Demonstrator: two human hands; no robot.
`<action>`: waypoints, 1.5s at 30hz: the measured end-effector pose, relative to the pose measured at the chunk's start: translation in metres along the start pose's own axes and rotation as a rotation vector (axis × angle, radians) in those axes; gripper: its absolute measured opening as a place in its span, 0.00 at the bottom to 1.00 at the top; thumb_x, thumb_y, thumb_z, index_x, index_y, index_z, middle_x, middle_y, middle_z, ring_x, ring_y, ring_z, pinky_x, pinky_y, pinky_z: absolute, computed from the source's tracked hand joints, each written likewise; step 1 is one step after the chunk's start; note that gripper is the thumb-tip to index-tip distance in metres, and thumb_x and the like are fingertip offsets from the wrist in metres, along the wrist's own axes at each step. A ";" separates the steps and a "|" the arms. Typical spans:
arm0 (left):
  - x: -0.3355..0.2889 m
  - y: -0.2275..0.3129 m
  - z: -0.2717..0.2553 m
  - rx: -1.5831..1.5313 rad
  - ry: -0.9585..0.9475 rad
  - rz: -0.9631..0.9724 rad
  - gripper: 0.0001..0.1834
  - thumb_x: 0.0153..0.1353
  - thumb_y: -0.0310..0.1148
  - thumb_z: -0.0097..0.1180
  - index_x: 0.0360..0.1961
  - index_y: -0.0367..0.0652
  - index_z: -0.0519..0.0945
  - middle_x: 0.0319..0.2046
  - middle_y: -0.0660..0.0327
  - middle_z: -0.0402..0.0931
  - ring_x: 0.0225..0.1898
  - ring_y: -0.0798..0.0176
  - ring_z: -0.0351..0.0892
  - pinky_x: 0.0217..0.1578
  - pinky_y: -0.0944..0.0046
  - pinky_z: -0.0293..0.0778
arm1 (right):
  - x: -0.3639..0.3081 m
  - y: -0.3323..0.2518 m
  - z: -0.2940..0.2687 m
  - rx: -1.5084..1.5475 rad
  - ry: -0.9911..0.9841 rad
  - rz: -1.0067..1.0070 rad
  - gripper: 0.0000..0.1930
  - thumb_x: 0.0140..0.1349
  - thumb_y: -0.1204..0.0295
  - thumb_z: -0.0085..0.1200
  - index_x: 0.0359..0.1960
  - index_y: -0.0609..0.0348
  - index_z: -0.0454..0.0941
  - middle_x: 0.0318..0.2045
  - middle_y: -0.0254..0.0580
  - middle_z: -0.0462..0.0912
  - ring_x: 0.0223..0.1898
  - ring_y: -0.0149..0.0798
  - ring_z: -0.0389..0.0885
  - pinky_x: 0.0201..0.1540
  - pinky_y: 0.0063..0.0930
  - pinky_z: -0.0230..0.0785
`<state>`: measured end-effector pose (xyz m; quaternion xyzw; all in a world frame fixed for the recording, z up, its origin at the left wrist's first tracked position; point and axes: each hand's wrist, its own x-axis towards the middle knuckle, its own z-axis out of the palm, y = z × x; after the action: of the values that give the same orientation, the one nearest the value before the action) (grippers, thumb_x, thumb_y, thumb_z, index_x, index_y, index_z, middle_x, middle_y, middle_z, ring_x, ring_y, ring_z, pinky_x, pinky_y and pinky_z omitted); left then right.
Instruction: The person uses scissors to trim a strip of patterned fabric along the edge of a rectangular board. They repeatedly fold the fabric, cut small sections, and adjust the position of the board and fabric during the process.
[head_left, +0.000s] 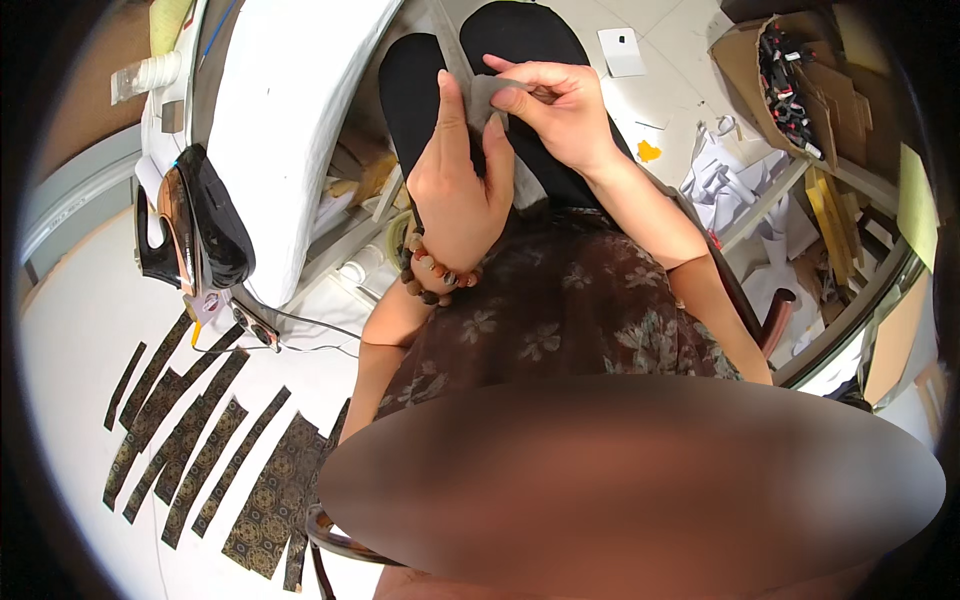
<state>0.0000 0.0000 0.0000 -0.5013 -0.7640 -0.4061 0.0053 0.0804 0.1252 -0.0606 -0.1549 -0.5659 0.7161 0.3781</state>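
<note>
A long, thin grey strip (453, 40) of sheet material runs over my lap, between my black-clad legs. My right hand (568, 108) pinches a folded grey part of it between thumb and fingers. My left hand (462, 180), wearing beaded bracelets (435, 272), holds the strip from the near left side. Its index finger points straight ahead, and its thumb rests on the grey material close to the right fingertips. The other left fingers are mostly hidden. The strip's lower end (530, 190) lies against my dark floral clothing.
A white work surface (300, 110) stands to the left, with a glossy black and copper device (205, 220) beside it. Dark patterned strips (205, 440) lie on a white surface at lower left. White scraps (735, 185) and a carton of small black items (790, 90) are at right.
</note>
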 end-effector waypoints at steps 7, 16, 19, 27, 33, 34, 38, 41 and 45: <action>-0.004 0.003 -0.018 0.031 -0.077 -0.156 0.34 0.64 0.22 0.58 0.72 0.31 0.67 0.45 0.48 0.85 0.25 0.67 0.79 0.29 0.67 0.76 | 0.002 0.005 0.023 -0.055 -0.031 -0.126 0.03 0.61 0.79 0.66 0.36 0.65 0.88 0.29 0.39 0.89 0.33 0.28 0.85 0.69 0.39 0.70; -0.019 -0.036 -0.078 -0.297 -0.021 -0.276 0.48 0.69 0.17 0.51 0.81 0.42 0.36 0.46 0.57 0.84 0.31 0.78 0.70 0.33 0.77 0.67 | 0.029 0.004 0.085 0.074 -0.288 -0.107 0.07 0.64 0.73 0.67 0.37 0.65 0.84 0.31 0.37 0.87 0.32 0.26 0.83 0.35 0.20 0.74; -0.022 -0.042 -0.087 -0.344 -0.022 -0.324 0.50 0.66 0.15 0.52 0.81 0.43 0.36 0.51 0.52 0.83 0.36 0.76 0.75 0.36 0.77 0.70 | 0.035 0.004 0.090 0.108 -0.406 -0.002 0.08 0.65 0.72 0.67 0.39 0.64 0.83 0.31 0.34 0.86 0.34 0.24 0.82 0.38 0.19 0.73; -0.010 -0.024 -0.066 -0.313 -0.008 -0.328 0.49 0.61 0.13 0.53 0.79 0.41 0.42 0.59 0.42 0.78 0.51 0.65 0.83 0.47 0.70 0.79 | 0.049 -0.007 0.054 0.188 -0.586 0.188 0.15 0.65 0.71 0.67 0.49 0.60 0.76 0.31 0.30 0.83 0.33 0.20 0.78 0.41 0.16 0.69; -0.006 -0.020 -0.065 -0.314 -0.042 -0.346 0.48 0.62 0.14 0.52 0.79 0.41 0.42 0.63 0.40 0.75 0.53 0.63 0.83 0.48 0.69 0.79 | 0.035 0.007 0.055 0.232 -0.511 0.139 0.21 0.62 0.70 0.70 0.50 0.60 0.72 0.24 0.30 0.80 0.30 0.22 0.75 0.39 0.18 0.67; -0.006 -0.020 -0.066 -0.313 -0.047 -0.340 0.48 0.62 0.14 0.52 0.79 0.41 0.42 0.64 0.40 0.74 0.54 0.62 0.83 0.48 0.69 0.79 | 0.032 0.009 0.056 0.231 -0.488 0.109 0.21 0.61 0.70 0.71 0.49 0.59 0.71 0.25 0.30 0.80 0.31 0.22 0.75 0.40 0.19 0.67; -0.008 -0.020 -0.068 -0.294 -0.078 -0.310 0.48 0.64 0.14 0.52 0.79 0.41 0.40 0.65 0.39 0.72 0.55 0.62 0.82 0.47 0.70 0.78 | 0.029 0.011 0.059 0.266 -0.409 0.005 0.21 0.61 0.72 0.71 0.46 0.56 0.68 0.28 0.31 0.80 0.34 0.24 0.76 0.41 0.22 0.69; -0.010 -0.023 -0.068 -0.325 -0.088 -0.299 0.48 0.65 0.14 0.52 0.79 0.40 0.39 0.65 0.38 0.72 0.54 0.62 0.82 0.46 0.71 0.78 | 0.028 0.013 0.058 0.224 -0.422 0.028 0.21 0.61 0.73 0.71 0.44 0.55 0.66 0.30 0.31 0.79 0.35 0.24 0.76 0.41 0.23 0.70; -0.013 -0.026 -0.066 -0.354 -0.076 -0.288 0.48 0.66 0.15 0.52 0.79 0.40 0.38 0.66 0.38 0.72 0.54 0.63 0.82 0.44 0.72 0.77 | 0.028 0.007 0.056 0.254 -0.448 0.027 0.22 0.61 0.80 0.68 0.41 0.51 0.62 0.31 0.29 0.74 0.38 0.24 0.76 0.49 0.24 0.72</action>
<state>-0.0404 -0.0552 0.0228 -0.3952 -0.7440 -0.5112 -0.1699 0.0226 0.1062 -0.0437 0.0489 -0.5390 0.8028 0.2501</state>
